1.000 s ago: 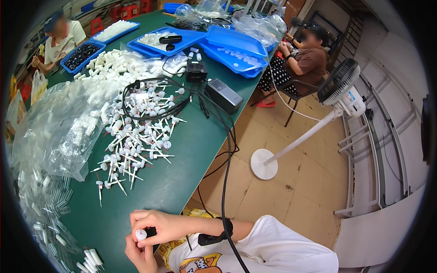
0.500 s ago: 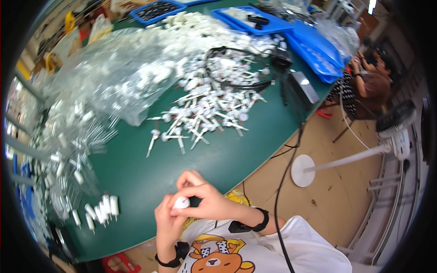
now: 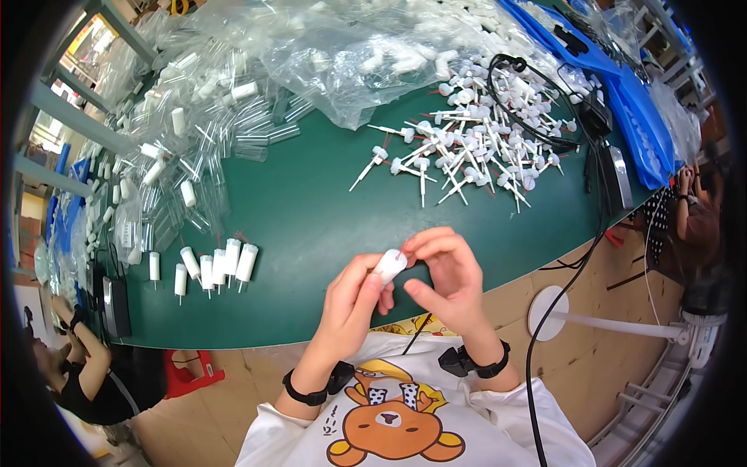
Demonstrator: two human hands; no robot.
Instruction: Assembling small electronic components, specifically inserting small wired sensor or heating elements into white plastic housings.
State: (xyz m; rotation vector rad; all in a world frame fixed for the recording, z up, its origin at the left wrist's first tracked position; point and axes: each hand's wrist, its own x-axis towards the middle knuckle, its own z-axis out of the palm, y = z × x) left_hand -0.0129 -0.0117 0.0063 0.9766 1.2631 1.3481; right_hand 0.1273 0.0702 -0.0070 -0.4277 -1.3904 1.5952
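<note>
My left hand (image 3: pixel 348 302) is closed around a white plastic cylinder (image 3: pixel 392 265), which is tilted with one end up. A thin red wire (image 3: pixel 400 254) sticks out of that upper end. Beside it is my right hand (image 3: pixel 453 282), its thumb spread away and its curled fingertips close to the red wire. Whether those fingertips touch the wire is hard to see. Over on the left stands a small group of similar white cylinders (image 3: pixel 220 267) with red wires on top and thin pins below. Beyond my hands lies a pile of white stemmed parts with red wires (image 3: pixel 467 148).
Clear tubes and white pieces (image 3: pixel 210 156) cover the table's left side, beside a large plastic bag (image 3: pixel 350 74). A black cable (image 3: pixel 537 342) runs down past my right arm. Blue trays (image 3: pixel 634 117) stand at the right edge. People sit at both sides; a white fan (image 3: pixel 622 323) stands right.
My view has turned left. My right hand has opened its thumb away from the cylinder, while the left keeps hold of it. The red wire now shows plainly.
</note>
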